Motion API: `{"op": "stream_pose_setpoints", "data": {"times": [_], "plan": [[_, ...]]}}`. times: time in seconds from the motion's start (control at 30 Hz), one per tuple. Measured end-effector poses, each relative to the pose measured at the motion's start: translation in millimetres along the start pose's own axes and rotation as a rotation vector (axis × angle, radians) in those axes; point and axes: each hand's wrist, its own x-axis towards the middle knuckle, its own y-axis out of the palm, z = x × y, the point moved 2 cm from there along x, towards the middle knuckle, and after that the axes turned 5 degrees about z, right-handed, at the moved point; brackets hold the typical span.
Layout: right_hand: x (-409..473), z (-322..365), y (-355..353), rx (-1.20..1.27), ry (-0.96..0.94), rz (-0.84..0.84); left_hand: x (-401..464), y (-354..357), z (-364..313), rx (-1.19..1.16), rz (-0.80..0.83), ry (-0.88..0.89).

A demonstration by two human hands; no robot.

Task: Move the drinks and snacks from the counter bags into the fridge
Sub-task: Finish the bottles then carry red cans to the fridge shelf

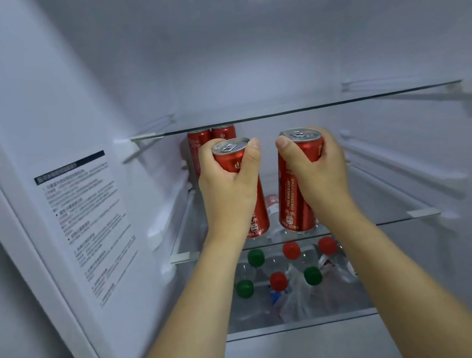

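I am looking into an open white fridge. My left hand [226,186] grips a tall red soda can [234,161] near its top. My right hand [316,168] grips a second red soda can [291,198] the same way. Both cans stand upright, side by side, at the front of the middle glass shelf [384,221]; their bases look level with the shelf. Two more red cans [211,137] stand at the back left of that shelf. A bottle with a red label [271,204] is partly hidden between my held cans.
An upper glass shelf [294,109] runs just above the can tops. Below the middle shelf stand several clear water bottles with red caps [290,250] and green caps [255,257], plus a clear plastic bag [297,297]. A printed label [83,217] is on the left wall.
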Motion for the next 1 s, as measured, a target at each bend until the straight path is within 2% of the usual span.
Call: {"op": "stream_pose_setpoints", "data": {"times": [0.2, 0.57, 1.0], "plan": [[19.1, -20.6, 5.6, -0.039, 0.007, 0.055, 18.5, 11.8, 16.7, 0.121, 0.054, -0.004], [49.6, -51.9, 15.1, -0.078, -0.026, 0.001, 39.4, 39.0, 42.4, 0.157, -0.03, 0.0], [73.9, -84.1, 25.5, -0.14, -0.059, -0.055, 60.4, 54.1, 64.6, 0.252, -0.003, -0.005]]}}
